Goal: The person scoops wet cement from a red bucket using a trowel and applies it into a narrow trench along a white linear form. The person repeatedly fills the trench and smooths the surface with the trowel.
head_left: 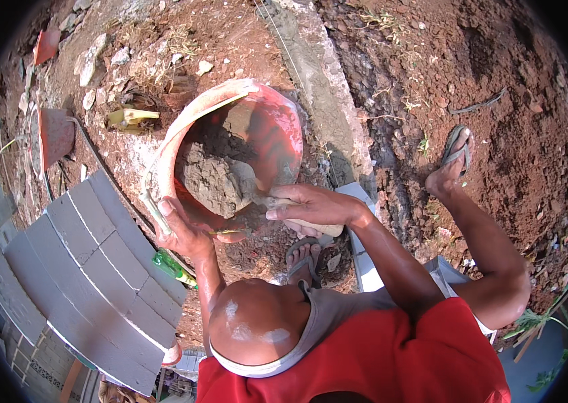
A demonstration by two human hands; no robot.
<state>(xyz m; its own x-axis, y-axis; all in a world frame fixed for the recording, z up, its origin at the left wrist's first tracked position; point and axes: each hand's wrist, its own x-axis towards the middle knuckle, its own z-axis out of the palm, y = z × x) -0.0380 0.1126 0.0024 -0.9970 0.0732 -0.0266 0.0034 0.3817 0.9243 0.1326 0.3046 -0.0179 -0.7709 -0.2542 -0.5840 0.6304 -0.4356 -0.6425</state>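
An orange-red bucket (282, 111) lies tipped in front of me, its mouth toward me. Grey wet mortar (211, 180) is heaped inside it. My left hand (184, 232) grips the bucket's near-left rim. Closed round the wooden handle of a trowel (317, 228), my right hand (314, 205) is at the mouth's right side. The trowel's blade reaches into the bucket against the mortar, and part of it is smeared with mortar.
Grey blockwork (89, 258) stands at left, with a green bottle (173, 267) beside it. Another orange bucket (57, 138) lies farther left. A mortar strip (314, 74) with a string line runs ahead. My sandalled feet (304, 258) rest on rough soil; a pale block (358, 195) is near the right forearm.
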